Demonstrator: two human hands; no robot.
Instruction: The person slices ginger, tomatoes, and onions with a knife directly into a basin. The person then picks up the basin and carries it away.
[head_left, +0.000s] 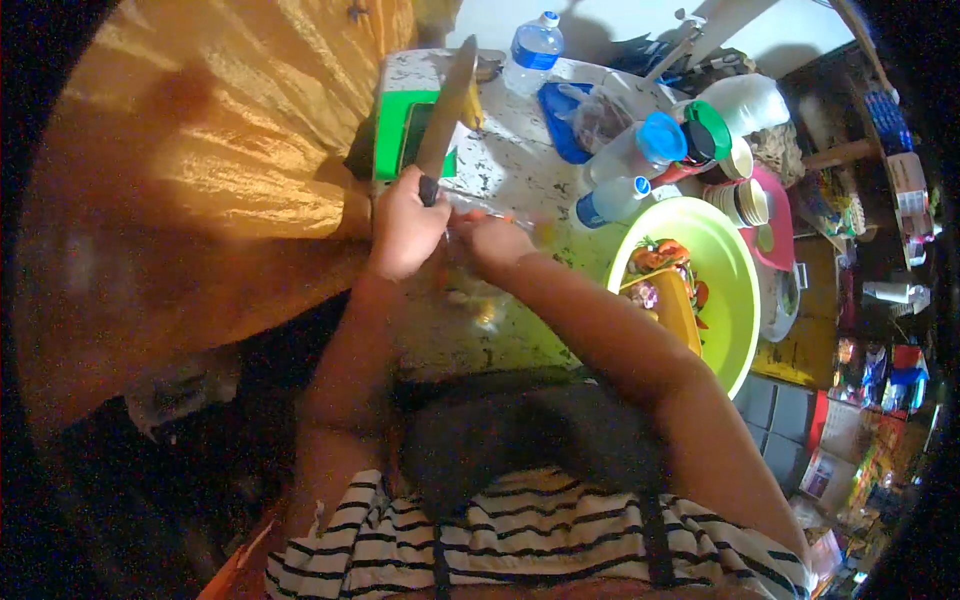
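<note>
My left hand (409, 225) grips the dark handle of a large kitchen knife (450, 105), whose broad blade points away from me over the table's left side. Close beside it, my right hand (495, 244) has its fingers curled on a clear plastic bag (480, 204); small orange-red bits show at the fingertips, too blurred to name. Under the blade lie a bright green board or tray (391, 135) with a dark flat object on it and a yellow item (472, 109), perhaps a banana.
On the worn white table (517, 142) stand water bottles (536, 52), a blue tray (559, 124) under a plastic bag, and lidded jars (660, 139). A lime-green basin (731, 292) at right holds tomatoes, garlic and a yellow container. An orange curtain (262, 150) hangs at left.
</note>
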